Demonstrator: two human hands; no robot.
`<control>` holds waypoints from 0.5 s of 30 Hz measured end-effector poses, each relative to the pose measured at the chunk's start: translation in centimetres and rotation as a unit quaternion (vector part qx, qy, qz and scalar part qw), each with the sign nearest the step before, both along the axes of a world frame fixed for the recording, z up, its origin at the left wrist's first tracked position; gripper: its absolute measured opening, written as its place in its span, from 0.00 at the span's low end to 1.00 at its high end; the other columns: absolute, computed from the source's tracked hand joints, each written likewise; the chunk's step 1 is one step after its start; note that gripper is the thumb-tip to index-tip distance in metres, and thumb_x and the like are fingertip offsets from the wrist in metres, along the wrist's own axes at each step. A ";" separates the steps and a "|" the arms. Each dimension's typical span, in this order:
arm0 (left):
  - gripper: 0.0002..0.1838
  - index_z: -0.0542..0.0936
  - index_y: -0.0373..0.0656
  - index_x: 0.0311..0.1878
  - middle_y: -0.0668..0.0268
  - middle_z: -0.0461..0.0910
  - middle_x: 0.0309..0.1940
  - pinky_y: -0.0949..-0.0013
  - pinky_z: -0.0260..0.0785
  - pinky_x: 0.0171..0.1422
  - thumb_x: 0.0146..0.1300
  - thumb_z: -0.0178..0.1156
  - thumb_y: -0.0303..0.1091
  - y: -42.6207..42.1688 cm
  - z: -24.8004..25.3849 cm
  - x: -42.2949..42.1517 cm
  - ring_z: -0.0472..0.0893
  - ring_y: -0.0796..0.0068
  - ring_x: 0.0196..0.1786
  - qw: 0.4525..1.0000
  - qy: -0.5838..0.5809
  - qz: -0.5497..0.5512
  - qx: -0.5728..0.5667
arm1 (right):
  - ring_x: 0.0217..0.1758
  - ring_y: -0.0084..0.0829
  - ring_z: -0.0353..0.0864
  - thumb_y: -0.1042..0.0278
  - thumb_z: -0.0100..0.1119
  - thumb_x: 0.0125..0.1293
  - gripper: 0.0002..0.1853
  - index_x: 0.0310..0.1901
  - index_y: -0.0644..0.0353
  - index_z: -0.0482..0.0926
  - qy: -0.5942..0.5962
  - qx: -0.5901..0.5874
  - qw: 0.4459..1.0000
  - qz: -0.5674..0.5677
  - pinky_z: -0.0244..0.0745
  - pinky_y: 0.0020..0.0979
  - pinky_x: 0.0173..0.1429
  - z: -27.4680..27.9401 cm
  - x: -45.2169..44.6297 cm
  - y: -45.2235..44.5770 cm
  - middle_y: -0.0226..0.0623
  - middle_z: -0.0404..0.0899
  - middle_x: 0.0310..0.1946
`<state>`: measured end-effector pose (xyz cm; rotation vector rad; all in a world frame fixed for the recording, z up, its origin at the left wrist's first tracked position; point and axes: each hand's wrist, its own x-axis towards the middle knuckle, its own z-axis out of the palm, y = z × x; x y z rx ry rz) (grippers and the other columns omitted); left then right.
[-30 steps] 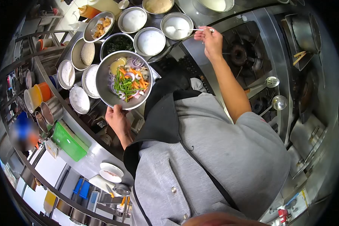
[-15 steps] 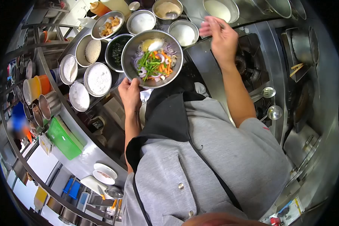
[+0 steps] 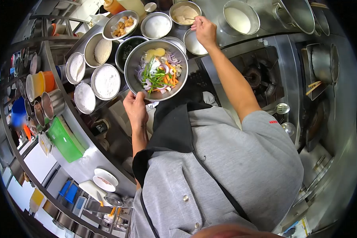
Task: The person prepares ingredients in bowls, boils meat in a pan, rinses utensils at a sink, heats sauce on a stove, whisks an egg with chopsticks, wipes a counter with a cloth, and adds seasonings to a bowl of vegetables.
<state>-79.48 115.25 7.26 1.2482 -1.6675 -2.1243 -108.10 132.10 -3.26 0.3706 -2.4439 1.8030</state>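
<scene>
My left hand point(image 3: 136, 108) is closed on the near rim of a steel mixing bowl point(image 3: 132, 79). In it lie sliced purple onion point(image 3: 176, 56), green vegetable pieces point(image 3: 156, 81), orange strips like carrot point(image 3: 167, 77), a yellow lump point(image 3: 158, 52) and some white powder point(image 3: 155, 64). My right hand point(image 3: 205, 31) pinches the handle of a spoon point(image 3: 189, 18). The spoon's other end sits in a steel bowl of beige powder point(image 3: 181, 13). Below that hand is a bowl of white powder point(image 3: 194, 43), partly covered by it.
Around the mixing bowl stand bowls of white powder point(image 3: 106, 81), fried brown pieces point(image 3: 124, 25) and dark green leaves point(image 3: 127, 48). A pot of pale liquid point(image 3: 238, 20) is behind my right hand. To the right is a gas burner point(image 3: 253, 75); a green container point(image 3: 66, 139) sits left.
My right hand has moved left and closed on the spoon in the beige powder. White powder in the mixing bowl now lies scattered over the vegetables. My left hand still holds the rim.
</scene>
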 end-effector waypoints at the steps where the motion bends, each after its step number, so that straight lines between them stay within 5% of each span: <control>1: 0.08 0.79 0.32 0.39 0.64 0.81 0.29 0.71 0.78 0.33 0.59 0.51 0.21 -0.2 -0.2 0.3 0.79 0.78 0.26 1.000 -0.001 0.003 -0.003 | 0.25 0.32 0.85 0.71 0.51 0.71 0.10 0.39 0.69 0.80 0.000 0.000 1.000 0.003 0.81 0.31 0.32 -0.1 0.0 0.0 0.44 0.83 0.28; 7: 0.08 0.79 0.33 0.39 0.65 0.80 0.29 0.71 0.77 0.32 0.60 0.50 0.21 -1.0 -0.7 0.3 0.78 0.79 0.25 1.000 -0.002 0.012 -0.018 | 0.25 0.35 0.84 0.75 0.50 0.69 0.09 0.40 0.76 0.75 -0.210 -0.277 0.934 -0.080 0.84 0.32 0.31 1.0 -0.8 1.6 0.48 0.80 0.27; 15: 0.08 0.79 0.30 0.38 0.64 0.80 0.27 0.73 0.77 0.29 0.59 0.51 0.21 -0.8 0.1 -1.8 0.79 0.78 0.24 1.000 0.024 0.015 -0.003 | 0.28 0.34 0.83 0.76 0.52 0.68 0.08 0.39 0.74 0.75 -0.227 -0.344 0.908 -0.074 0.83 0.30 0.35 4.8 -0.6 4.5 0.48 0.80 0.28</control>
